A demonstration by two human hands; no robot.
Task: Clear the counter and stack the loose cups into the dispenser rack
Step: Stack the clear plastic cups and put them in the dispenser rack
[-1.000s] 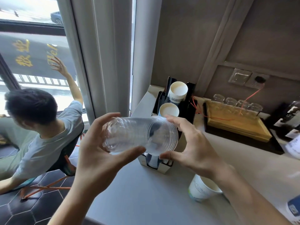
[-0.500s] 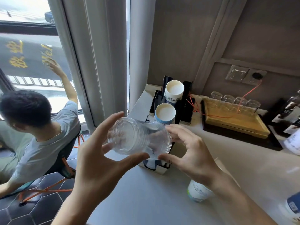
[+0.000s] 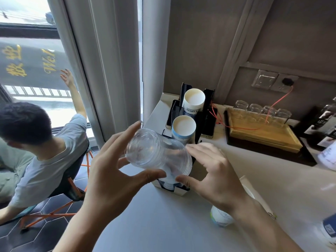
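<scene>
My left hand (image 3: 111, 179) grips a nested stack of clear plastic cups (image 3: 154, 155), held sideways with the bases pointing left and towards me. It hovers just above the front slot of the black dispenser rack (image 3: 207, 113). My right hand (image 3: 216, 177) is spread at the stack's open rim, thumb and index fingertip touching it. Two stacks of white paper cups (image 3: 183, 126) stand in the rack's rear slots. A loose paper cup (image 3: 221, 216) lies on the grey counter (image 3: 163, 224), partly hidden under my right wrist.
A wooden tray (image 3: 261, 131) with several upturned glasses sits at the back right, with an orange cable over it. Another cup (image 3: 329, 230) shows at the lower right edge. A person (image 3: 36, 142) sits below the counter's left edge by the window.
The clear stack has tilted so its bases face me more and has sunk towards the rack's front slot. My right hand's fingers have straightened and spread at the rim.
</scene>
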